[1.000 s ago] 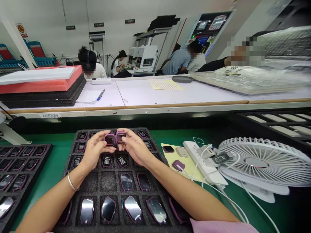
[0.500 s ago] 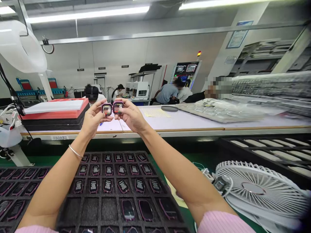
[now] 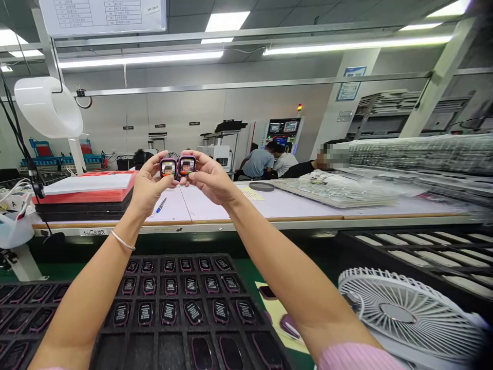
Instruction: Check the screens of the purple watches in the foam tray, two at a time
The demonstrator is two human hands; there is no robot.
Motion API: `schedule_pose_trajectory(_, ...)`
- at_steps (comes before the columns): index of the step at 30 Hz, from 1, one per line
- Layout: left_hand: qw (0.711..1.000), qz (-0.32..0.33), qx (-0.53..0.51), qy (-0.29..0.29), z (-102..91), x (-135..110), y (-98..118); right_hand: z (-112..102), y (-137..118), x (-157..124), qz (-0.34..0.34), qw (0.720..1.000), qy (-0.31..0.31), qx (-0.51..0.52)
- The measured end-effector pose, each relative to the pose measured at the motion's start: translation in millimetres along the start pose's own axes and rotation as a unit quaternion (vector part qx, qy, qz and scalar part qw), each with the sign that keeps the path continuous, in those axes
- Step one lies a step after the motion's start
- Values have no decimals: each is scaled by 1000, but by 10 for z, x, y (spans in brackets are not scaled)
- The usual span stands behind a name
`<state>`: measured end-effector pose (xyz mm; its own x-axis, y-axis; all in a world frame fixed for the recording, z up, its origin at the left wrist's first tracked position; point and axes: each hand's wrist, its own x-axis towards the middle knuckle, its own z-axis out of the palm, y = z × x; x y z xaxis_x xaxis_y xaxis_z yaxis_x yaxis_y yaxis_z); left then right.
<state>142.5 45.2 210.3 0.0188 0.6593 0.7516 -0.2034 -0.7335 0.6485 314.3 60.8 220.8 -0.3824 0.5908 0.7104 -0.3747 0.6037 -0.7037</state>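
Observation:
Both arms are stretched forward and raised to eye level. My left hand [image 3: 148,186] is closed round a small purple watch body [image 3: 168,167] with a lit screen. My right hand [image 3: 210,180] pinches a second pink-purple watch body [image 3: 187,165], its screen lit too. The two watch bodies sit side by side, almost touching, screens toward me. Below my arms lies a black foam tray [image 3: 181,318] with several watch bodies in its pockets; some pockets in the near rows are bare.
A second foam tray [image 3: 23,303] lies at the left. A white desk fan [image 3: 400,313] stands at the right, by a yellow sheet [image 3: 275,308] with loose watch bodies. A long white bench [image 3: 300,203] crosses behind, with foam stacks [image 3: 88,192] and people seated beyond.
Both hands have lifted the two watch bodies from just above the tray up to eye level. My view has tilted upward, so ceiling lights now show.

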Motion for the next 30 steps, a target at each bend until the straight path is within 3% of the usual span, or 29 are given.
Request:
schedule_pose_trajectory(4,1000,-1,4,7,20,-93,28,33,9,-91,0,1000,4,0)
schedule_pose_trajectory(7,999,-26,21,7,-1,-299,1,87,102,-279,18,1000,9,6)
schedule_pose_trajectory(12,990,-137,17,3,-118,-940,-171,231,458,-855,102,993,25,53)
schedule_pose_trajectory(19,948,-316,25,14,-280,-1825,-415,430,993,-1749,215,969,36,117)
schedule_pose_trajectory(23,934,-354,40,29,-279,-1997,-506,473,1133,-1974,245,958,55,137)
schedule_pose_trajectory(30,933,-351,58,46,-231,-2018,-593,445,1179,-2027,272,949,65,148)
